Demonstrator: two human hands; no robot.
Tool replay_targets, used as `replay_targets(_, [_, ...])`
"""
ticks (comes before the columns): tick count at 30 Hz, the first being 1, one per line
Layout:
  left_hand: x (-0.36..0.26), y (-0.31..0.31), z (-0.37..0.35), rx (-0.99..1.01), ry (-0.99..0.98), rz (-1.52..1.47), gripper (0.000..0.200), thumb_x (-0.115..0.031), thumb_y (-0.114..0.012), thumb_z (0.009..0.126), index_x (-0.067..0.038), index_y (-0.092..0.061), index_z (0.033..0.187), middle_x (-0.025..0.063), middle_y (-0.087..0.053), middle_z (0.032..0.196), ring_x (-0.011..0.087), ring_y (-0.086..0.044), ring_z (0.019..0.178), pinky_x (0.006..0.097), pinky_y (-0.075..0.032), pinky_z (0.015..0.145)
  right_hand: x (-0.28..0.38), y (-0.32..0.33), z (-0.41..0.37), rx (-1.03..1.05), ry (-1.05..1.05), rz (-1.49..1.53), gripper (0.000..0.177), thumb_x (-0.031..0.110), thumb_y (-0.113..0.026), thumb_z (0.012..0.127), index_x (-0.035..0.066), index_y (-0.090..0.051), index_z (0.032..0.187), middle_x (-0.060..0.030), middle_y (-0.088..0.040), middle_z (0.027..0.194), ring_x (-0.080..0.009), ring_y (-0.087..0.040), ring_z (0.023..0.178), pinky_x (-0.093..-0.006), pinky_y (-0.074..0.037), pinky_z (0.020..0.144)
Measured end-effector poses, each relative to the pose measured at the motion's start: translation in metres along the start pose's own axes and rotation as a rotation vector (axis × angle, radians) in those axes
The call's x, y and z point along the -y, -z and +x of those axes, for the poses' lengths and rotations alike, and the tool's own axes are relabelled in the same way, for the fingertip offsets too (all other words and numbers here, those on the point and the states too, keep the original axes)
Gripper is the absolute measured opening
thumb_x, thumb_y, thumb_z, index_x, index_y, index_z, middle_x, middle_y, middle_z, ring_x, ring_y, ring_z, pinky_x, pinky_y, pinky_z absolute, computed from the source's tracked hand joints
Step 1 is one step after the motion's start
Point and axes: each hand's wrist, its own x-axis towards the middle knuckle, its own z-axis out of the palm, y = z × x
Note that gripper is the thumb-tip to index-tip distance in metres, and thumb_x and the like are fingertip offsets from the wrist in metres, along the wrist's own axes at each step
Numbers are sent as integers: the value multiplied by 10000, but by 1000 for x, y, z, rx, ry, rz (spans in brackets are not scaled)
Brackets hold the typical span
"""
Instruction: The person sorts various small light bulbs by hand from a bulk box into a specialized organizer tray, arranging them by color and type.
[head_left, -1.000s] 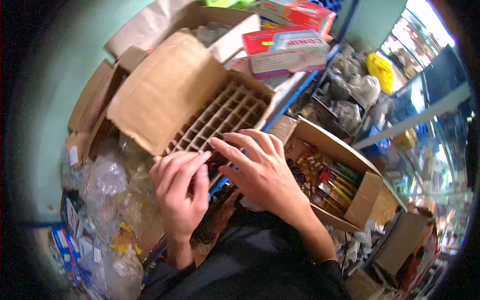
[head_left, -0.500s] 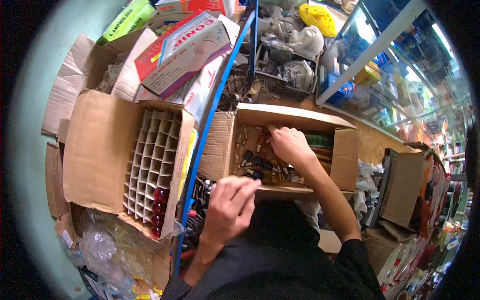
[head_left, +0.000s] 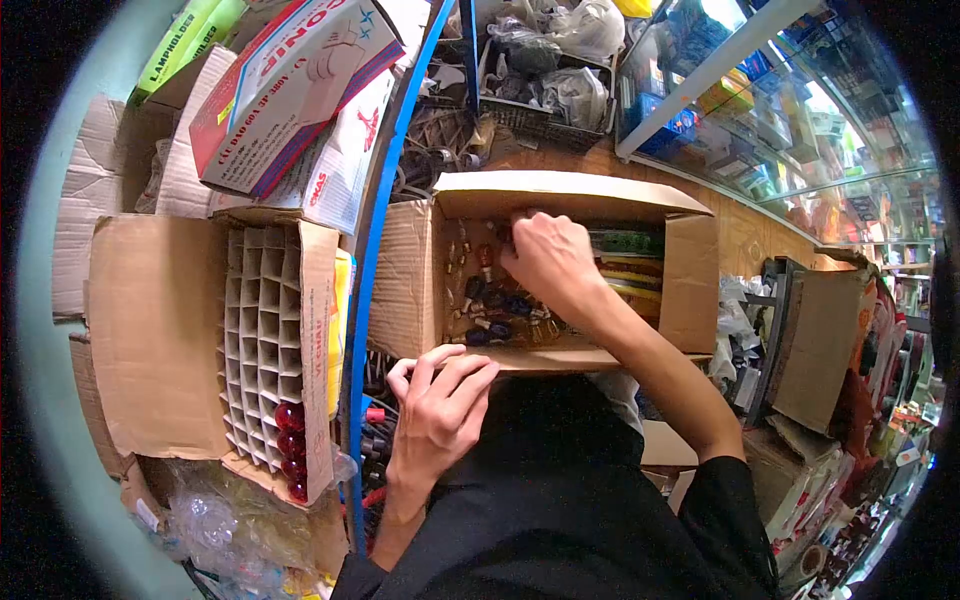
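Observation:
An open cardboard box (head_left: 570, 185) stands before me, holding small bulbs (head_left: 490, 300) with dark or metal bases on its left side. An amber-red bulb (head_left: 486, 258) lies just left of my right hand (head_left: 550, 255). That hand reaches into the box with fingers bent and closed downward; its fingertips, and anything in them, are hidden. Bundles with green and yellow edges (head_left: 632, 270) fill the box's right side. At the near left corner of the box is my left hand (head_left: 440, 410), fingers apart and bent, fingertips at the near rim.
A carton with a cardboard grid (head_left: 265, 320) sits on the left, several red bulbs (head_left: 290, 440) in its near cells. A blue shelf edge (head_left: 385, 220) runs between the boxes. Behind are a crate of plastic bags (head_left: 550, 115) and a glass display case (head_left: 760, 110).
My left hand has gone from a raised pinch to the near rim, its fingers spreading. My right hand stays in the box. The view has shifted, so surroundings appear higher and further left.

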Motion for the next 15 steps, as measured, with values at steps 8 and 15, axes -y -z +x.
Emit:
replay_targets(8, [7, 3, -6, -81, -11, -26, 248, -70, -766, 803, -117, -749, 1046, -13, -718, 1070, 213, -641, 1074, 445, -375, 963, -43, 78, -53, -368, -157, 663, 257, 165, -716, 874, 36, -705, 1096, -88, -753, 938, -167, -714, 670, -322, -572, 689])
replay_targets(15, [6, 4, -12, -99, -59, -51, 272, -72, -771, 798, -113, -740, 1065, -11, -714, 1068, 200, -644, 1066, 449, -372, 968, -14, 114, -73, -304, -35, 1121, 282, 109, -685, 929, 7, -622, 1185, -44, -715, 1021, -62, -641, 769, -232, -533, 677])
